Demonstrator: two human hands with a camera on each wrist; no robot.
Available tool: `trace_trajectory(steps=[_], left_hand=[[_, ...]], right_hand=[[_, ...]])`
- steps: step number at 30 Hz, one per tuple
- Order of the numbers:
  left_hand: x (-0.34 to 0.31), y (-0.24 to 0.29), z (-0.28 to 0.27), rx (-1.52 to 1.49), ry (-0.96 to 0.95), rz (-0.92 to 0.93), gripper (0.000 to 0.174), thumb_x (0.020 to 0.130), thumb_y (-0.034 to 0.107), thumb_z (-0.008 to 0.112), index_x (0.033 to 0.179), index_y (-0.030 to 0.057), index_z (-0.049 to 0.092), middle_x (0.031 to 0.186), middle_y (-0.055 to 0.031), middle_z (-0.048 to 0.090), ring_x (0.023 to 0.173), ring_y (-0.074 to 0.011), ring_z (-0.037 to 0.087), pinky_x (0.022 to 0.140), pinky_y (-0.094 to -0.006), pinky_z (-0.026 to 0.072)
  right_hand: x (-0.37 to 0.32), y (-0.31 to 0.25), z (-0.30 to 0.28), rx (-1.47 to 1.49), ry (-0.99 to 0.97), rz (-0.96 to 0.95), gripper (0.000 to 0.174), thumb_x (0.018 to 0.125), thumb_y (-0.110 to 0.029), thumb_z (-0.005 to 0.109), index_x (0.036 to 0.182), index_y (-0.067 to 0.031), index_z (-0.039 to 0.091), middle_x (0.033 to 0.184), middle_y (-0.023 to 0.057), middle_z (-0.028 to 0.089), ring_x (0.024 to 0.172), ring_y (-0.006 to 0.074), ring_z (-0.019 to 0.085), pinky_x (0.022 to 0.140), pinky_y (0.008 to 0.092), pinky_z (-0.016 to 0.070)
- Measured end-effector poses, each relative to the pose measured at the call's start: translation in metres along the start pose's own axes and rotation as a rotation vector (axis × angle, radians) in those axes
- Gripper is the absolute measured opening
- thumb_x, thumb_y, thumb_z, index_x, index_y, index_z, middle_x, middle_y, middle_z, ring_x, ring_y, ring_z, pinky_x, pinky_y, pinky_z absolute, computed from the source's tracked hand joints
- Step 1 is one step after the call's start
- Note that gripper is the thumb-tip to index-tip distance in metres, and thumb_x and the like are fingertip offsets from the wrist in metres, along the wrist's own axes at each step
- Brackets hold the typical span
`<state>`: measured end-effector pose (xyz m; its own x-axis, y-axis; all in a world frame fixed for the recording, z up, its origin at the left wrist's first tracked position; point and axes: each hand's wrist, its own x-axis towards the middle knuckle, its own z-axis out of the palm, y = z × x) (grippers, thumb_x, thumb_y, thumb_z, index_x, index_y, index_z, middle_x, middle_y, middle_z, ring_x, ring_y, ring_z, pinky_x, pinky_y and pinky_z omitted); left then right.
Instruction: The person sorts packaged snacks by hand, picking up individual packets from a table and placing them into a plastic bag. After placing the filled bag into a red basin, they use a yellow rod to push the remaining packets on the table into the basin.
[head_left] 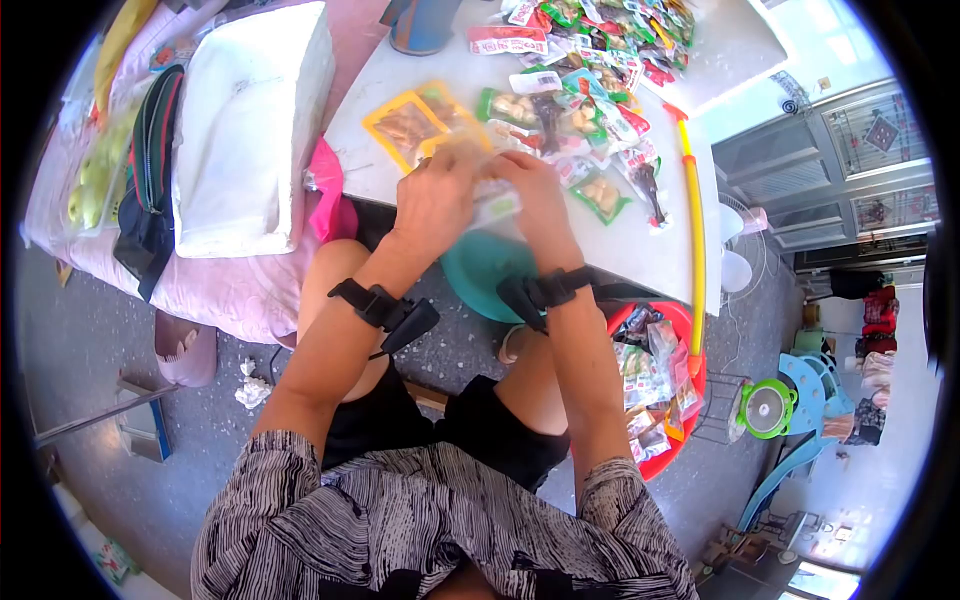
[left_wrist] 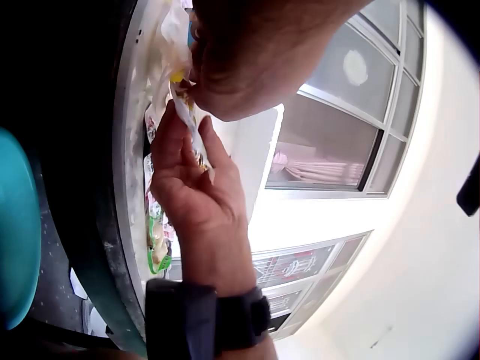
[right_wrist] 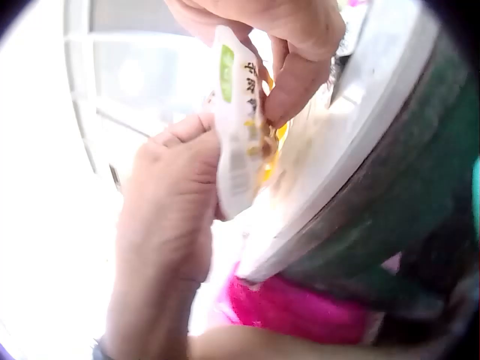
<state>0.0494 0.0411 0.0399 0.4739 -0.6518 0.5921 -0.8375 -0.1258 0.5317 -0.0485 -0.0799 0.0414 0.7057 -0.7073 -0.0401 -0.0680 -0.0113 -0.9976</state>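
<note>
Over the table's near edge, both hands hold one small snack packet [head_left: 497,208] between them. Its white back [right_wrist: 237,124] carries a green label, dark print and a barcode, with brown food and yellow trim at its side. My left hand [head_left: 437,195] grips one end, fingers partly hidden behind the packet in the right wrist view. At the other end my right hand [head_left: 538,200] pinches it with thumb and fingertips, as the left wrist view also shows. Yellow-edged packets [head_left: 405,128] lie on the white table [head_left: 365,95] just beyond the left hand.
A heap of snack packets [head_left: 610,45] covers the far table. A red basin [head_left: 698,400] of packets stands at right, and a teal basin [head_left: 480,275] sits below the hands. On the pink-covered surface at left is a white foam box [head_left: 245,130]. A yellow-red pole [head_left: 692,230] lies along the table edge.
</note>
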Motion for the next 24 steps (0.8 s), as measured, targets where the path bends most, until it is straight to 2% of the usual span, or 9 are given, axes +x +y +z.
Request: trace_trajectory(steps=[4, 7, 9, 11, 14, 17, 20, 23, 24], left_hand=[[0.001, -0.003, 0.000, -0.020, 0.005, -0.005, 0.011, 0.076, 0.008, 0.062, 0.085, 0.0030, 0.058, 0.075, -0.0156, 0.058, 0.063, -0.0363, 0.060, 0.053, -0.0440, 0.0482], [-0.001, -0.004, 0.000, -0.007, -0.024, 0.001, 0.013, 0.076, 0.011, 0.063, 0.085, 0.0031, 0.059, 0.076, -0.0164, 0.058, 0.063, -0.0364, 0.060, 0.054, -0.0441, 0.0492], [-0.001, -0.005, 0.001, 0.006, -0.026, 0.008, 0.018, 0.075, 0.017, 0.065, 0.085, 0.0028, 0.059, 0.077, -0.0173, 0.058, 0.063, -0.0363, 0.062, 0.055, -0.0440, 0.0512], [-0.002, -0.007, 0.003, 0.014, -0.048, 0.005, 0.018, 0.074, 0.016, 0.065, 0.086, 0.0031, 0.059, 0.077, -0.0172, 0.058, 0.062, -0.0364, 0.062, 0.054, -0.0444, 0.0509], [-0.001, -0.004, 0.002, -0.012, -0.002, 0.023, 0.011, 0.075, 0.009, 0.062, 0.082, 0.0024, 0.057, 0.076, -0.0167, 0.058, 0.064, -0.0372, 0.060, 0.054, -0.0453, 0.0486], [-0.001, 0.000, -0.001, -0.027, 0.006, 0.038, 0.008, 0.076, 0.006, 0.060, 0.081, 0.0020, 0.055, 0.075, -0.0166, 0.058, 0.066, -0.0377, 0.059, 0.055, -0.0458, 0.0476], [-0.003, -0.005, 0.005, -0.029, -0.040, 0.006, 0.008, 0.077, 0.005, 0.059, 0.084, 0.0022, 0.055, 0.075, -0.0169, 0.059, 0.067, -0.0379, 0.060, 0.056, -0.0460, 0.0477], [-0.008, -0.019, 0.020, -0.012, -0.084, -0.020, 0.009, 0.077, 0.004, 0.058, 0.086, 0.0025, 0.055, 0.075, -0.0173, 0.060, 0.067, -0.0379, 0.060, 0.057, -0.0464, 0.0479], [-0.010, -0.021, 0.022, -0.007, -0.101, -0.026, 0.010, 0.077, 0.003, 0.057, 0.086, 0.0025, 0.055, 0.076, -0.0175, 0.060, 0.068, -0.0379, 0.060, 0.057, -0.0465, 0.0480]], right_hand=[[-0.032, 0.001, 0.000, 0.191, 0.031, -0.025, 0.033, 0.085, -0.009, 0.060, 0.115, 0.0055, 0.057, 0.098, 0.0084, 0.063, 0.085, 0.0138, 0.059, 0.073, 0.0257, 0.0479], [-0.049, 0.002, -0.004, -0.044, 0.077, -0.017, 0.038, 0.084, -0.006, 0.061, 0.120, 0.0057, 0.054, 0.103, 0.0106, 0.062, 0.089, 0.0166, 0.059, 0.077, 0.0269, 0.0479], [-0.054, 0.004, -0.004, -0.093, 0.146, 0.003, 0.039, 0.083, -0.004, 0.061, 0.120, 0.0067, 0.054, 0.103, 0.0117, 0.062, 0.090, 0.0179, 0.059, 0.078, 0.0273, 0.0479], [-0.056, 0.004, 0.003, 0.064, 0.261, 0.029, 0.040, 0.081, -0.002, 0.062, 0.119, 0.0082, 0.054, 0.102, 0.0123, 0.062, 0.091, 0.0186, 0.059, 0.078, 0.0275, 0.0480], [-0.041, 0.011, 0.002, 0.156, 0.228, -0.036, 0.038, 0.078, -0.001, 0.065, 0.114, 0.0092, 0.056, 0.101, 0.0117, 0.062, 0.090, 0.0183, 0.060, 0.078, 0.0268, 0.0477], [-0.020, -0.009, 0.022, -0.008, 0.336, -0.032, 0.033, 0.078, 0.000, 0.064, 0.110, 0.0078, 0.059, 0.100, 0.0112, 0.062, 0.089, 0.0177, 0.059, 0.077, 0.0268, 0.0479], [-0.011, -0.009, 0.033, 0.212, 0.434, 0.084, 0.034, 0.078, -0.003, 0.065, 0.109, 0.0071, 0.060, 0.099, 0.0116, 0.063, 0.088, 0.0177, 0.059, 0.078, 0.0270, 0.0479], [-0.030, -0.005, 0.029, -0.237, 0.464, -0.109, 0.037, 0.078, -0.007, 0.067, 0.111, 0.0080, 0.058, 0.098, 0.0119, 0.063, 0.087, 0.0170, 0.059, 0.076, 0.0272, 0.0486], [-0.035, 0.004, 0.021, -0.222, 0.471, -0.119, 0.037, 0.078, -0.008, 0.067, 0.110, 0.0078, 0.058, 0.097, 0.0120, 0.063, 0.083, 0.0169, 0.059, 0.072, 0.0269, 0.0493]])
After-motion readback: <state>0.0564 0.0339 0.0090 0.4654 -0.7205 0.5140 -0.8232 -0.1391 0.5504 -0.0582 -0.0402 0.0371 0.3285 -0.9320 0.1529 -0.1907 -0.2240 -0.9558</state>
